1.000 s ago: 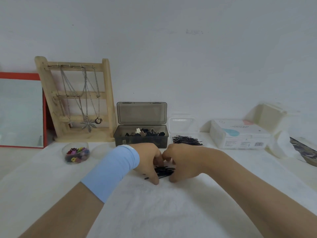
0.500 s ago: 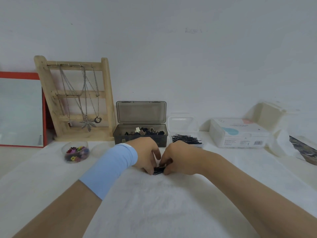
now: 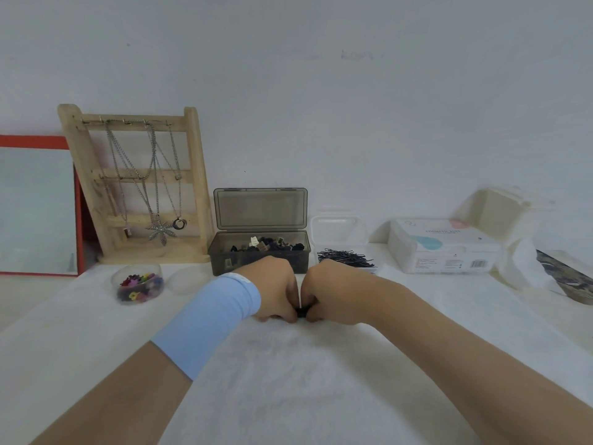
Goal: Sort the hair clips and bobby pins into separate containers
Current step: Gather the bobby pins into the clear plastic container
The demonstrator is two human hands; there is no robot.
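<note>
since 1 s ago: hands drawn together, spread pins now bunched. left hand (image 3: pixel 276 290) and right hand (image 3: pixel 333 293) touching, both pinching pins (image 3: pixel 301 313) on desk (image 3: pixel 288 380), bundle mostly hidden. risk: uneven lift, thin pins slip, scatter short of clear box (image 3: pixel 338 231).

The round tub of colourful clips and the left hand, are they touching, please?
Apart. The head view shows white cloth between the tub and the left hand, which pinches bobby pins.

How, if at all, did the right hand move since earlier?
Yes: the right hand edged slightly toward the dark box, closing against the left hand over the bobby pins.
</note>
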